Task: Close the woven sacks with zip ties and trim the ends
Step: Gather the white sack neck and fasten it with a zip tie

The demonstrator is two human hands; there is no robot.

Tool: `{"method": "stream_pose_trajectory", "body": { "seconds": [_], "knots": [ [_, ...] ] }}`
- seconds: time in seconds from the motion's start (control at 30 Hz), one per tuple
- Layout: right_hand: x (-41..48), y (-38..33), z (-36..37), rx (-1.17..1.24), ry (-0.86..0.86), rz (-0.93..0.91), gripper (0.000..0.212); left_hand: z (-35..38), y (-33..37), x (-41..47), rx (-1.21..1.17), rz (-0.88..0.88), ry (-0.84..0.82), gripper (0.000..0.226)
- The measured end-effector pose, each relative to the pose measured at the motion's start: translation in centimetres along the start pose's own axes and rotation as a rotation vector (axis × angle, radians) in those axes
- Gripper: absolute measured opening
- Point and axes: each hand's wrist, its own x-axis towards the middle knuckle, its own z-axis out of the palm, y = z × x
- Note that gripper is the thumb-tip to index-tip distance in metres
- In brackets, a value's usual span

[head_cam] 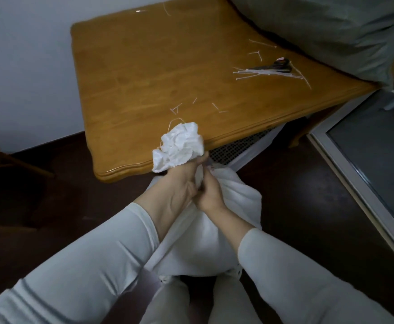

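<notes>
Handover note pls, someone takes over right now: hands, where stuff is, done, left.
Left hand: grips the gathered neck of the white sack, under its bunched top.
Right hand: fingers curled round the same neck, beside the left.
Zip ties and scissors lie together on the table, right side; cut ends near its front edge.
Done: neck gathered. A tie on it, if any, is hidden by the hands.
Left: cinch a tie, trim its end.

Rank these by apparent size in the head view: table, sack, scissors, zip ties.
1. table
2. sack, though it is nearer the camera
3. zip ties and scissors: the spread ties cover slightly more, too close to rank.
</notes>
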Motion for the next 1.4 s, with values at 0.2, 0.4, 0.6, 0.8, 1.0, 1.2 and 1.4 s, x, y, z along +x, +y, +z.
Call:
{"method": "stream_pose_trajectory", "body": {
  "seconds": [0.2,0.4,0.6,0.8,1.0,1.2,1.4],
  "knots": [
    [0.9,0.9,-1.1,0.126,0.131,0.247,0.029,-5.6,1.6,2.4,0.950,-0.065,-0.455,0.079],
    [1.8,2.1,-1.5,0.316,0.149,0.401,0.032,-8.0,-2.8,6.8,1.395,0.183,-0.686,0.140],
    [4.1,5.3,-2.1,0.421,0.097,0.501,0.054,-7.7,-6.8,9.2,1.129,0.087,-0.644,0.067],
    [4.6,5.8,-1.2,0.374,0.218,0.562,0.022,-8.1,-9.1,9.4,1.348,0.250,-0.303,0.017],
    [1.6,7.0,0.2,0.334,0.428,0.378,0.059,-6.0,-9.3,8.6,1.660,0.357,-0.234,0.032],
    [4.6,7.1,1.7,0.243,0.355,0.327,0.042,-6.6,-10.7,7.8,1.622,0.444,-0.230,0.048],
    [6.8,8.7,0.1,0.366,0.358,0.320,0.013,-9.7,-8.3,8.4,1.244,0.298,-0.528,0.075]
  ]
}}
